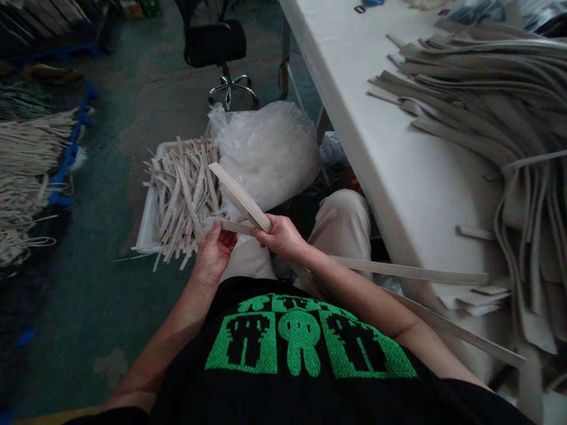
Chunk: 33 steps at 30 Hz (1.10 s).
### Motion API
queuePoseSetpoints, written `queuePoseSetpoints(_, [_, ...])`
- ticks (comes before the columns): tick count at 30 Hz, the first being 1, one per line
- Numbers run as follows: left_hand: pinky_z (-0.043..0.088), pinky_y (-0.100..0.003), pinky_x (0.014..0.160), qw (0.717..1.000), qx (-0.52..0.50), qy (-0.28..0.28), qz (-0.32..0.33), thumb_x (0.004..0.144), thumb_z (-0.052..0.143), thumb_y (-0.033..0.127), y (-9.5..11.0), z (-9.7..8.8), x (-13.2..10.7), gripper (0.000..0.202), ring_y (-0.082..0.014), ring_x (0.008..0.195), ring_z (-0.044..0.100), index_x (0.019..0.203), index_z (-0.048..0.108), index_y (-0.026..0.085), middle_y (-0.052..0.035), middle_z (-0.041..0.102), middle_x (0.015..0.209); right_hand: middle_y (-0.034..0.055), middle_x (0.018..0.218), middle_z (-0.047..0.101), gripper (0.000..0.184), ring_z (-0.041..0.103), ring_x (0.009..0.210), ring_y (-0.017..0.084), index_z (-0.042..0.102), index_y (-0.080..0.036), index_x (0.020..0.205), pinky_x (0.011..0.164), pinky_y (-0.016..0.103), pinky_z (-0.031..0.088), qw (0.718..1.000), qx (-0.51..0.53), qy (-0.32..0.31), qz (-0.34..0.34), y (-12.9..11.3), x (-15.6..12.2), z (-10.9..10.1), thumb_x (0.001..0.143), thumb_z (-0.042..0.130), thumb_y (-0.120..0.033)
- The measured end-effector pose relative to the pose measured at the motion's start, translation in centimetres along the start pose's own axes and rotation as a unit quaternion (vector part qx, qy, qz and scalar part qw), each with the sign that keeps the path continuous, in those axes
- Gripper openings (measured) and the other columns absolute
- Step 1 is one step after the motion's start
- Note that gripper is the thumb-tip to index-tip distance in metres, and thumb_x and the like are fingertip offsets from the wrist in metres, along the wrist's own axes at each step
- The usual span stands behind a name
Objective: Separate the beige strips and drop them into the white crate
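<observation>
My right hand (pixel 282 235) is closed around a few long beige flat strips (pixel 241 196). Their near ends stick out up and to the left, while other lengths trail right under my forearm towards the table. Between my two hands runs the end of one strip (pixel 237 226). My left hand (pixel 217 251) pinches that end between thumb and fingers, just above my lap. Close by on the left, a white bin (pixel 148 221) is heaped with short beige strip pieces (pixel 186 189).
A stuffed clear plastic bag (pixel 270 153) sits beyond my knees. On the right, a white table (pixel 363 141) carries a big pile of long strips (pixel 487 88). A black swivel chair (pixel 217 44) stands ahead. Blue pallets (pixel 66 162) with bundled strips lie at the left.
</observation>
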<state>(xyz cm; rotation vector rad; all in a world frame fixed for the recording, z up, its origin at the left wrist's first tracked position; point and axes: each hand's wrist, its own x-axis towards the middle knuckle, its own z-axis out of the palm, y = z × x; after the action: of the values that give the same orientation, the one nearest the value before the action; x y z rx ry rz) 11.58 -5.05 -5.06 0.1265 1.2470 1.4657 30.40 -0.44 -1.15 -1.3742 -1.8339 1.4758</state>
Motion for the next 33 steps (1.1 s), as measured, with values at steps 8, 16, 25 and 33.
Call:
queuePoseSetpoints(8, [0.055, -0.024, 0.068, 0.998, 0.021, -0.058, -0.031, 0.056, 0.098, 0.035, -2.9, 1.2, -2.3, 0.037, -0.0127, 0.069, 0.067, 0.078, 0.074, 0.019, -0.0005, 0.074, 0.077, 0.0005, 0.07, 0.069, 0.016, 0.06, 0.061, 0.012, 0.067, -0.016, 0.084, 0.053, 0.021, 0.034, 0.996, -0.083, -0.001, -0.038, -0.4, -0.2, 0.6, 0.091, 0.066, -0.031])
queuePoseSetpoints(16, [0.048, -0.02, 0.059, 0.985, 0.118, -0.04, 0.121, 0.05, 0.099, 0.033, -0.7, 0.4, -1.9, 0.036, -0.0081, 0.058, 0.056, 0.069, 0.072, 0.017, 0.0028, 0.067, 0.064, 0.0005, 0.075, 0.073, 0.028, 0.062, 0.05, 0.008, 0.068, -0.015, 0.093, 0.049, 0.018, 0.043, 0.992, 0.075, -0.096, -0.025, 0.4, -0.1, 0.3, 0.094, 0.067, -0.042])
queuePoseSetpoints(25, [0.05, -0.02, 0.055, 0.994, 0.048, -0.099, 0.014, 0.047, 0.1, 0.028, 0.9, 0.8, -2.7, 0.039, -0.0068, 0.053, 0.055, 0.073, 0.073, 0.017, 0.0022, 0.069, 0.067, 0.002, 0.076, 0.074, 0.034, 0.065, 0.054, 0.009, 0.072, -0.013, 0.096, 0.05, 0.017, 0.049, 0.986, 0.116, -0.115, -0.036, -0.7, -0.1, 0.6, 0.089, 0.072, -0.047])
queuePoseSetpoints(33, [0.051, -0.02, 0.054, 0.998, -0.012, -0.059, 0.031, 0.048, 0.099, 0.021, 3.6, -1.2, -3.1, 0.039, -0.0079, 0.05, 0.057, 0.072, 0.069, 0.017, 0.0041, 0.065, 0.06, -0.0017, 0.062, 0.068, 0.019, 0.058, 0.046, 0.007, 0.069, -0.014, 0.083, 0.046, 0.016, 0.044, 0.994, 0.006, -0.111, -0.009, -3.3, 0.1, 1.1, 0.093, 0.066, -0.031])
